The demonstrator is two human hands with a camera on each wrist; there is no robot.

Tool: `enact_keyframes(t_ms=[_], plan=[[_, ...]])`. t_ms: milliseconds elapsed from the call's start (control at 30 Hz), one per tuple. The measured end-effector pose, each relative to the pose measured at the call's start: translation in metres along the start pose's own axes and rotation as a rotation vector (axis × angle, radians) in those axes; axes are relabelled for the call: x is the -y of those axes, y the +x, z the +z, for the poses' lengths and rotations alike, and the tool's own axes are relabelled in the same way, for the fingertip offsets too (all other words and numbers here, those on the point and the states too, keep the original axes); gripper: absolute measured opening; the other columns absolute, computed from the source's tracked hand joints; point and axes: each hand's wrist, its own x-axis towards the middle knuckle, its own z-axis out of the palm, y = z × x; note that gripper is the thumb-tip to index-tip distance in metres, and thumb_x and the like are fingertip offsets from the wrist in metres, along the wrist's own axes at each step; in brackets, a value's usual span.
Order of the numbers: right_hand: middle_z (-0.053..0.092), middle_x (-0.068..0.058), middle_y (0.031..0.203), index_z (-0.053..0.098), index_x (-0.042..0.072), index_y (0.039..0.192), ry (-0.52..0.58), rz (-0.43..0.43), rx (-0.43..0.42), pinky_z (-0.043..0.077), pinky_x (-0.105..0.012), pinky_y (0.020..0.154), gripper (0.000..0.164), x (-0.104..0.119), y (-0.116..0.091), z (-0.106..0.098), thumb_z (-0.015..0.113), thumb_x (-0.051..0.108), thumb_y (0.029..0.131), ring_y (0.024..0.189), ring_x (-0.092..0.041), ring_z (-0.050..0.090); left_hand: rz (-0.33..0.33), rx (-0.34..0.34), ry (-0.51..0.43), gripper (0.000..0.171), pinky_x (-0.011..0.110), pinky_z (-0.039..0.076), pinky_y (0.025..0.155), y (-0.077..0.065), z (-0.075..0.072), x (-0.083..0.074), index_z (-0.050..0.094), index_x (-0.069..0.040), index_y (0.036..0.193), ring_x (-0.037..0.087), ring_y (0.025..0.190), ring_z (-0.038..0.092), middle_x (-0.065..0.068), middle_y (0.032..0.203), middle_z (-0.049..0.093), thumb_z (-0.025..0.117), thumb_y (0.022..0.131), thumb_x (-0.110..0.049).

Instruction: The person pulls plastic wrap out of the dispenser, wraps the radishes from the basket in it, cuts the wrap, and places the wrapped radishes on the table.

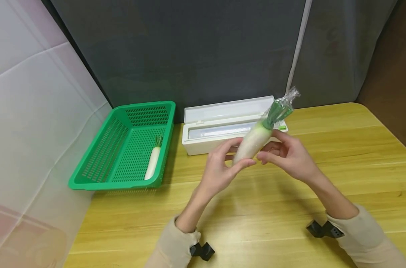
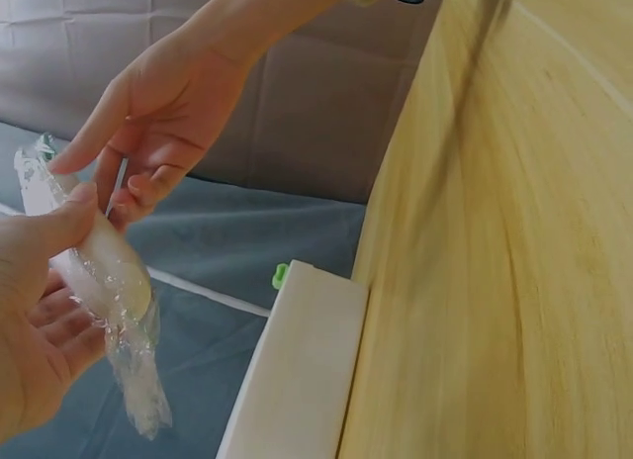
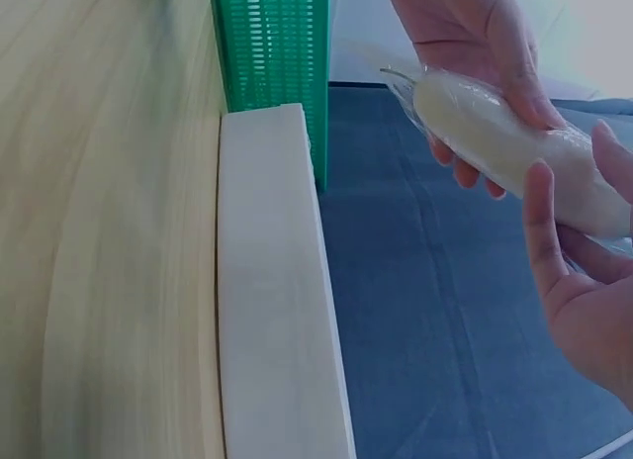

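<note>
A white radish (image 1: 254, 140) with a green leafy top is wrapped in clear plastic film (image 1: 291, 95), raised above the table and tilted with its leaves up to the right. My left hand (image 1: 219, 163) grips its lower part, thumb in front and fingers behind. On the other side my right hand (image 1: 295, 156) holds it lightly between thumb and curled fingers, just below the leaves. Loose film sticks out past both ends, as the left wrist view shows at the radish's (image 2: 99, 266) one end and the right wrist view at its (image 3: 485, 123) other.
Behind the hands stands a white cling film box (image 1: 199, 148), its lid (image 1: 230, 108) raised and a roll inside. To the left, a green basket (image 1: 114, 185) contains an unwrapped white radish (image 1: 152, 163). A grey curtain (image 1: 189, 48) hangs behind the wooden table (image 1: 256, 223).
</note>
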Motion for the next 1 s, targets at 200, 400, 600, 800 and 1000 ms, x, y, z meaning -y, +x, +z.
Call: enact_keyframes(t_ms=[200,400,600,800,1000], plan=[[0.063,-0.011,0.109,0.051,-0.003,0.132,0.002,-0.003,-0.058,0.059,-0.031,0.065,0.051,-0.002,0.0,0.004,0.072,-0.013,0.086,0.08,-0.02,0.07,0.009,0.047,-0.008,0.056,0.027,0.057,0.083,0.0,0.003,-0.001,0.06,-0.001,0.131,0.022,0.105,0.068,0.013,0.126,0.066,0.085,0.082,-0.011],[0.064,-0.011,0.103,0.055,0.0,0.123,0.042,-0.05,-0.115,0.058,-0.03,0.06,0.05,-0.001,0.001,0.005,0.072,-0.018,0.081,0.072,-0.023,0.07,0.014,0.059,-0.012,0.057,0.029,0.056,0.085,0.0,0.003,-0.003,0.059,-0.002,0.133,0.019,0.106,0.066,0.012,0.126,0.065,0.084,0.083,-0.011],[0.063,-0.013,0.105,0.057,0.002,0.126,0.067,-0.1,-0.139,0.058,-0.029,0.058,0.057,0.0,0.003,0.001,0.07,-0.025,0.078,0.069,-0.023,0.068,0.008,0.084,-0.043,0.057,0.029,0.056,0.085,0.001,0.002,-0.001,0.057,-0.003,0.136,0.019,0.102,0.065,0.011,0.123,0.063,0.082,0.086,-0.01],[0.063,-0.014,0.105,0.055,0.001,0.135,0.131,-0.125,-0.181,0.057,-0.028,0.057,0.064,0.002,0.004,-0.008,0.065,-0.028,0.078,0.067,-0.02,0.067,0.013,0.095,-0.063,0.047,0.027,0.056,0.083,0.002,-0.001,0.003,0.059,-0.001,0.131,0.019,0.103,0.064,0.011,0.117,0.064,0.078,0.088,-0.007],[0.063,-0.015,0.103,0.054,0.0,0.136,0.167,-0.143,-0.213,0.055,-0.027,0.056,0.065,0.003,0.005,-0.015,0.063,-0.029,0.079,0.066,-0.02,0.066,0.028,0.064,-0.057,0.036,0.028,0.056,0.083,0.003,-0.008,0.007,0.061,0.002,0.125,0.029,0.102,0.064,0.014,0.114,0.064,0.073,0.092,-0.002]])
